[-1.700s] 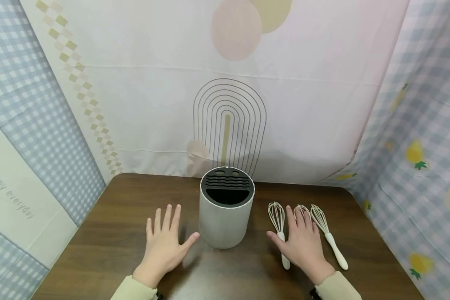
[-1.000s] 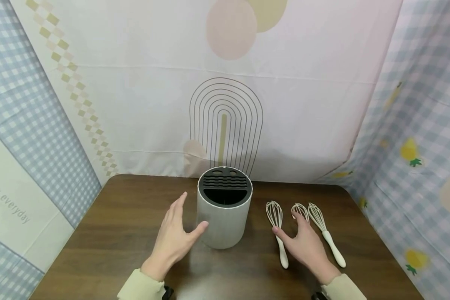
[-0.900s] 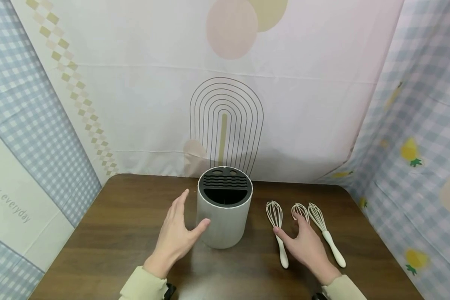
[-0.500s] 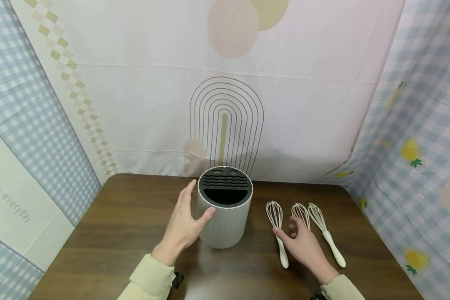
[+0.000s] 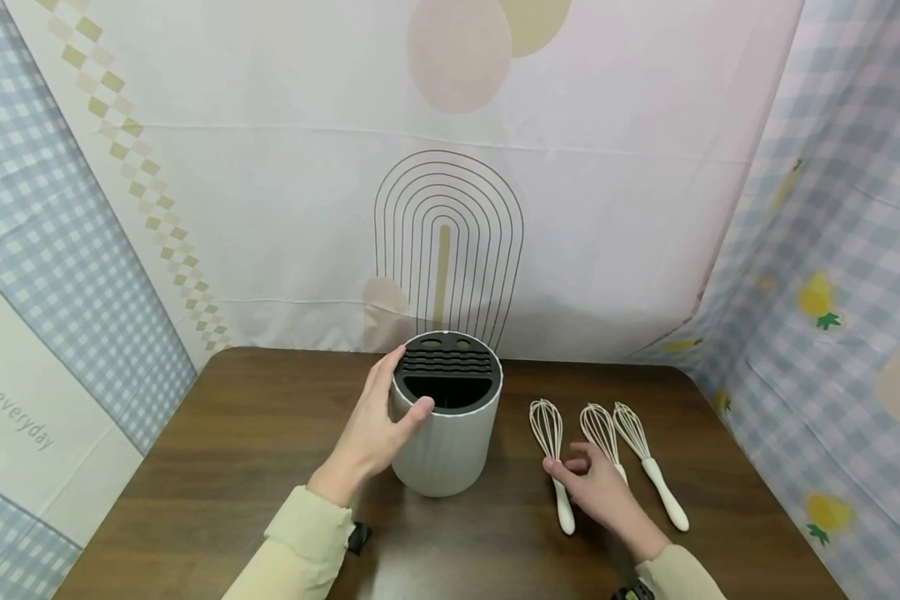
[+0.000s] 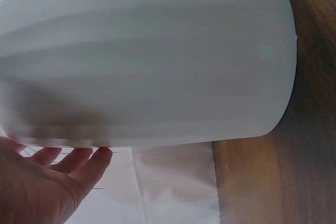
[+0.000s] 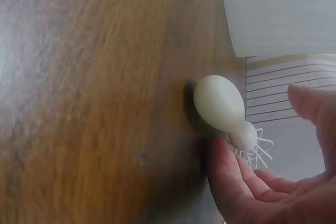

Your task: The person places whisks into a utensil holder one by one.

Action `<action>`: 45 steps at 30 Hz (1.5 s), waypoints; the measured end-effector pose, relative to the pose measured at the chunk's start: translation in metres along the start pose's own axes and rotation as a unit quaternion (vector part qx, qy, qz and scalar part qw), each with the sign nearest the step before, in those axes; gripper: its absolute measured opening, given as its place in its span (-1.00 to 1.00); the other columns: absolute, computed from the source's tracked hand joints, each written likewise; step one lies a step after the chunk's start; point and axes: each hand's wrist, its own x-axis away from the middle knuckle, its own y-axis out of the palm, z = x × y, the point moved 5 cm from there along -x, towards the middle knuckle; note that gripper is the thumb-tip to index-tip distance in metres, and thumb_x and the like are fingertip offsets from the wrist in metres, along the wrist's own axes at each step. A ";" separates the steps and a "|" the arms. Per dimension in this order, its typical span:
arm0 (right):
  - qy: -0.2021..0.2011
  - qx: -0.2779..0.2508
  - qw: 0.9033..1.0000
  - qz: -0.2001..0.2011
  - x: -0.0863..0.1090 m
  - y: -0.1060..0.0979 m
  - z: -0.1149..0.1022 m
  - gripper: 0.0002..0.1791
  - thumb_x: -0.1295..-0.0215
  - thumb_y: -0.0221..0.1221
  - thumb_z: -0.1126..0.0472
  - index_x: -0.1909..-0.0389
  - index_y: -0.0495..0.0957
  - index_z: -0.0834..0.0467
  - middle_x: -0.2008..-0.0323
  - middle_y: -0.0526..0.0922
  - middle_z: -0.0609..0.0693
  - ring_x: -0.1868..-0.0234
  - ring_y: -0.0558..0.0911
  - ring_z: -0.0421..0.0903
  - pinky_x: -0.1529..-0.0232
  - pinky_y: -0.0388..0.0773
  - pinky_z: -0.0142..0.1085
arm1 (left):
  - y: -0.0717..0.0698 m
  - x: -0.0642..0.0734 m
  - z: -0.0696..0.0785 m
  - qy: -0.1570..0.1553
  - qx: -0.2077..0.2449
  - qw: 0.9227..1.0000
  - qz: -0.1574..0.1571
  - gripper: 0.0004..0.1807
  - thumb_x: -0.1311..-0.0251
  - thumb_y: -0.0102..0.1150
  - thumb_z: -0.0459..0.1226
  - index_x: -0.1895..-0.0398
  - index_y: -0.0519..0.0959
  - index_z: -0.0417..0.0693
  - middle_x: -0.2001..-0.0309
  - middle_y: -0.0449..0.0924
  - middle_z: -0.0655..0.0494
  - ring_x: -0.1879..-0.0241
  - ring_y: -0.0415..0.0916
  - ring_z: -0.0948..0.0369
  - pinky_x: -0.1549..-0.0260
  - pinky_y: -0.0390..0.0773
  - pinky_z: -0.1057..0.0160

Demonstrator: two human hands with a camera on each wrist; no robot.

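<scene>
Far left was a blue check cloth, with the brown bench starting just past it. Next up was a pale sleeve with a black band at the cuff, and out of that came the left hand. It wasn't clenched: the fingers ran fairly straight along the upper left side of the holder, thumb spread out by the front of the rim. Looked like touching rather than gripping, though tbh I couldn't tell how hard it pressed. The holder stood upright on the bench, black on top with two round holes, wavy slots and a half-moon gap, in front of a white backdrop. Right of it, clearly apart, lay the left whisk, wires pointing away from the person. The right hand was over its neck, loosely curved and not clamped on anything; the wrist view had the forefinger right by a handle and the thumb well off it. The middle whisk was partly hidden behind that hand, and the right whisk lay just beside it in full view. Far right was another check cloth with yellow fruit on it.
</scene>
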 end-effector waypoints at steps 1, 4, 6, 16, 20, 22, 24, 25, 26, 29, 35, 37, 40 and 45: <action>0.004 -0.012 1.000 -0.004 0.000 0.001 0.001 -0.15 -0.21 0.26 -0.14 -0.30 0.23 0.36 0.01 0.57 0.27 0.24 0.66 0.01 0.29 0.61 -0.16 | 0.000 -0.001 -0.001 -0.001 0.000 1.000 -0.002 -0.10 -0.19 0.10 0.18 -0.53 -0.01 0.22 -0.46 0.00 0.24 -0.38 0.10 0.17 -0.25 0.20 -0.09; 0.012 -0.036 0.999 -0.013 -0.001 0.004 0.003 -0.21 -0.23 0.28 -0.03 -0.28 0.23 0.40 0.07 0.57 0.27 0.34 0.64 -0.03 0.36 0.61 -0.19 | 0.002 -0.001 -0.003 -0.006 0.000 1.000 -0.009 -0.10 -0.20 0.08 0.19 -0.53 -0.05 0.23 -0.47 -0.01 0.23 -0.39 0.08 0.16 -0.27 0.18 -0.08; 0.017 -0.040 0.999 -0.015 -0.001 0.006 0.004 -0.25 -0.23 0.29 0.04 -0.26 0.25 0.42 0.12 0.57 0.24 0.36 0.62 -0.05 0.37 0.60 -0.20 | 0.003 -0.001 -0.004 -0.008 -0.002 1.000 -0.015 -0.10 -0.21 0.07 0.19 -0.54 -0.09 0.26 -0.48 -0.03 0.23 -0.39 0.07 0.16 -0.27 0.19 -0.07; 0.009 -0.028 0.999 -0.012 -0.001 0.007 0.006 -0.42 -0.20 0.28 0.21 -0.12 0.35 0.46 0.29 0.58 0.14 0.43 0.55 -0.07 0.43 0.54 -0.23 | 0.009 -0.001 -0.008 0.003 -0.010 1.000 -0.008 -0.09 -0.22 0.07 0.18 -0.54 -0.08 0.19 -0.46 0.02 0.16 -0.36 0.15 0.11 -0.24 0.24 -0.05; 0.006 -0.013 1.000 -0.009 -0.001 0.007 0.006 -0.48 -0.19 0.28 0.24 -0.08 0.39 0.45 0.36 0.57 0.10 0.46 0.54 -0.09 0.45 0.49 -0.24 | 0.011 0.000 -0.008 -0.003 -0.013 1.000 -0.005 -0.11 -0.23 0.06 0.18 -0.53 -0.08 0.20 -0.45 0.04 0.13 -0.36 0.16 0.09 -0.24 0.25 -0.07; 0.006 -0.011 1.000 -0.008 -0.002 0.007 0.006 -0.50 -0.18 0.29 0.25 -0.06 0.40 0.45 0.39 0.57 0.09 0.47 0.53 -0.09 0.47 0.48 -0.25 | 0.011 0.001 -0.008 -0.007 -0.018 1.000 -0.003 -0.11 -0.23 0.05 0.19 -0.53 -0.08 0.20 -0.45 0.04 0.12 -0.36 0.16 0.09 -0.23 0.26 -0.07; 0.003 -0.012 1.000 -0.008 -0.002 0.008 0.006 -0.51 -0.18 0.28 0.25 -0.04 0.42 0.45 0.40 0.57 0.08 0.48 0.53 -0.09 0.48 0.48 -0.25 | 0.011 0.001 -0.008 -0.008 -0.020 1.000 -0.002 -0.11 -0.24 0.04 0.18 -0.53 -0.08 0.20 -0.45 0.04 0.11 -0.36 0.16 0.08 -0.24 0.25 -0.07; 0.003 -0.012 1.000 -0.008 -0.003 0.008 0.006 -0.52 -0.18 0.28 0.25 -0.03 0.42 0.45 0.41 0.58 0.07 0.48 0.53 -0.09 0.48 0.48 -0.26 | 0.011 0.001 -0.008 -0.007 -0.021 1.000 -0.002 -0.12 -0.24 0.04 0.18 -0.53 -0.08 0.20 -0.45 0.04 0.10 -0.36 0.16 0.08 -0.24 0.26 -0.07; 0.002 -0.012 1.000 -0.006 -0.003 0.009 0.007 -0.53 -0.18 0.28 0.26 -0.02 0.43 0.46 0.41 0.58 0.07 0.48 0.53 -0.09 0.48 0.48 -0.26 | 0.011 0.001 -0.008 -0.007 -0.021 1.000 -0.001 -0.12 -0.24 0.04 0.18 -0.53 -0.08 0.20 -0.45 0.05 0.09 -0.36 0.16 0.07 -0.24 0.26 -0.06; -0.006 -0.013 1.000 -0.001 -0.004 0.010 0.008 -0.55 -0.17 0.26 0.27 0.00 0.45 0.47 0.42 0.60 0.06 0.47 0.54 -0.11 0.48 0.49 -0.28 | 0.011 0.002 -0.008 -0.004 -0.021 1.000 0.002 -0.12 -0.24 0.05 0.17 -0.53 -0.08 0.19 -0.45 0.05 0.08 -0.35 0.16 0.07 -0.24 0.26 -0.06; -0.013 -0.015 1.000 0.005 -0.003 0.009 0.008 -0.62 -0.17 0.24 0.30 0.08 0.50 0.50 0.41 0.61 0.06 0.45 0.53 -0.14 0.47 0.47 -0.34 | 0.013 0.003 -0.008 0.001 -0.021 1.000 0.008 -0.12 -0.24 0.05 0.17 -0.53 -0.07 0.19 -0.44 0.08 0.06 -0.35 0.17 0.07 -0.23 0.27 -0.06; -0.006 -0.017 1.000 0.006 -0.003 0.008 0.007 -0.65 -0.18 0.24 0.31 0.09 0.51 0.49 0.40 0.61 0.05 0.43 0.53 -0.13 0.46 0.47 -0.34 | 0.013 0.003 -0.008 0.003 -0.020 1.000 0.008 -0.12 -0.24 0.05 0.16 -0.53 -0.07 0.19 -0.44 0.08 0.05 -0.35 0.17 0.06 -0.23 0.26 -0.06; -0.004 -0.019 1.000 0.005 -0.003 0.004 0.004 -0.65 -0.22 0.23 0.30 0.06 0.52 0.46 0.36 0.62 0.06 0.39 0.53 -0.13 0.44 0.48 -0.33 | 0.014 0.003 -0.008 0.005 -0.022 1.000 0.008 -0.13 -0.24 0.04 0.17 -0.53 -0.07 0.19 -0.44 0.08 0.04 -0.35 0.17 0.06 -0.23 0.26 -0.06; -0.023 -0.085 0.996 -0.005 -0.005 -0.005 -0.010 -0.60 -0.28 0.22 0.24 -0.05 0.48 0.39 0.23 0.61 0.11 0.29 0.58 -0.11 0.33 0.56 -0.31 | 0.013 0.003 -0.009 0.002 -0.028 1.000 0.012 -0.12 -0.24 0.02 0.19 -0.53 -0.08 0.19 -0.45 0.06 0.08 -0.35 0.16 0.07 -0.23 0.26 -0.07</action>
